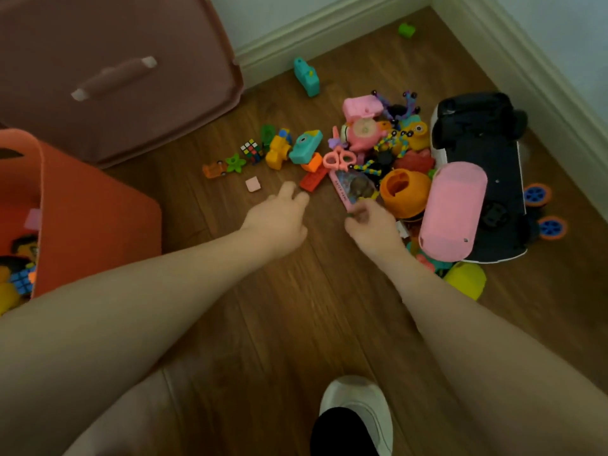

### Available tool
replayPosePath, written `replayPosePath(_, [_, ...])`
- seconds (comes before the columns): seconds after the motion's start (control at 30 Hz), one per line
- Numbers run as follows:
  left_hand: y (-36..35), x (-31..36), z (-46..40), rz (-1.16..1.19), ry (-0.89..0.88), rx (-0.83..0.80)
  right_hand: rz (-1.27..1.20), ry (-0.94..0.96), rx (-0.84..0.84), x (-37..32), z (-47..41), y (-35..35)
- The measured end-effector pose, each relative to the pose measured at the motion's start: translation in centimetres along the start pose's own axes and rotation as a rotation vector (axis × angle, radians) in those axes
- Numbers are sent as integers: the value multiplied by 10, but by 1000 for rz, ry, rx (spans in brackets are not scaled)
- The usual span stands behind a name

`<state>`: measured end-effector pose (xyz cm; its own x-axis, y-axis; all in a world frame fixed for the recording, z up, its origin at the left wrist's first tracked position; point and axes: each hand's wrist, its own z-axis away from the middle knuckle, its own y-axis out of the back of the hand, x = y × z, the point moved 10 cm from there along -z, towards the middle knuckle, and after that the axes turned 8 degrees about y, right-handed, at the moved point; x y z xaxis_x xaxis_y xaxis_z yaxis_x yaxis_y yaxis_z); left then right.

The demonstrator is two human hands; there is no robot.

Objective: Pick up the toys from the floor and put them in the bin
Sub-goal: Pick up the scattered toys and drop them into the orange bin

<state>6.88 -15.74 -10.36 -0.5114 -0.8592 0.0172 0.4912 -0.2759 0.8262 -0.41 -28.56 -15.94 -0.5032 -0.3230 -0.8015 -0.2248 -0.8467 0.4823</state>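
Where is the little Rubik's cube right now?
In the head view, the Rubik's cube lies on the wooden floor at the left end of the toy pile, between the green flower piece and the yellow block toy.

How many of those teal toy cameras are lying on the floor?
2. One teal plastic toy camera lies alone near the skirting board; the other sits in the pile beside a yellow block. More may be buried.

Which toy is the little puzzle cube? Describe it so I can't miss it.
Start at the brown lid leaning by the wall; just right of its lower corner begins a row of small toys. The puzzle cube sits between a green flower and a yellow block, the only multicoloured checkered one.
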Motion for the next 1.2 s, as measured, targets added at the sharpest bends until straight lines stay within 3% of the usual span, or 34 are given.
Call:
replayPosePath(0.1, [14,3,-27,23,23,84,-644,-273,64,2,-15,2])
replayPosePath(0.17, [21,5,-43,17,23,124,-812,-307,58,-7,-20,2])
replayPosePath(0.23, [26,9,-64,-6,6,151,-803,-269,73,-15,-25,8])
replayPosePath(0.37, [32,14,-98,-107,-27,160,-356,-120,154,-21,-39,27])
replayPosePath(0.47, [30,23,-107,-231,-73,224,66,194,150,-52,-48,35])
replayPosePath(0.57, [19,18,-108,-200,-27,197,434,403,66,-75,-50,29])
replayPosePath(0.77, [-1,-11,-99,-116,89,101,728,408,-201,-63,-73,-14])
replayPosePath(0.97, [-7,-32,-88,7,137,98,1010,399,-310,-65,-76,-34])
replayPosePath(1.2, [-31,-56,-71,124,212,-25,1241,444,-334,-64,-51,-56])
